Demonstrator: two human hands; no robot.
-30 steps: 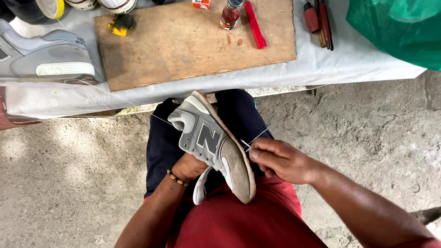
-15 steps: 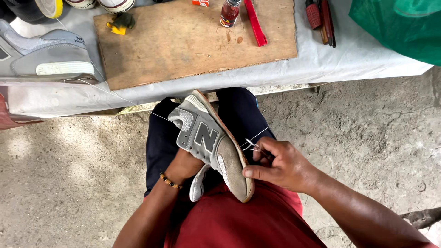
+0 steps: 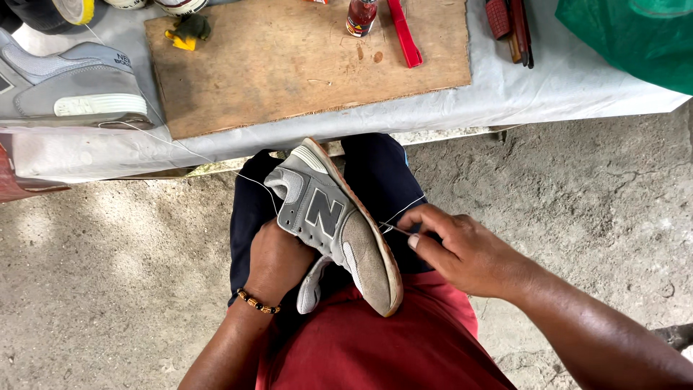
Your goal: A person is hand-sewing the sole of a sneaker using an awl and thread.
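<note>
— Grey suede sneaker, where does it sit?

— On the person's lap, tilted on its side with the toe toward the body and the heel toward the table's near edge, sole edge facing the right hand.

— What could go wrong from here?

— The needle is at the seam between sole and upper. If it slips, the point could prick the left hand cupped behind the shoe. The white thread trails from the shoe up over the table's edge toward the other grey sneaker at the left end; it could snag there or tangle as it is drawn.

— And the hands?

— The right hand is closed in a pinch, thumb and fingertips gripping the needle just beside the sole. The left hand, with a beaded bracelet at the wrist, is curled around the shoe from underneath, holding it steady.

— Anything else nearby?

— A wooden board lies across the table's middle, with a small red-brown bottle and a red-handled tool at its far edge, and more tools to the right. A green bag fills the table's far right corner.
</note>
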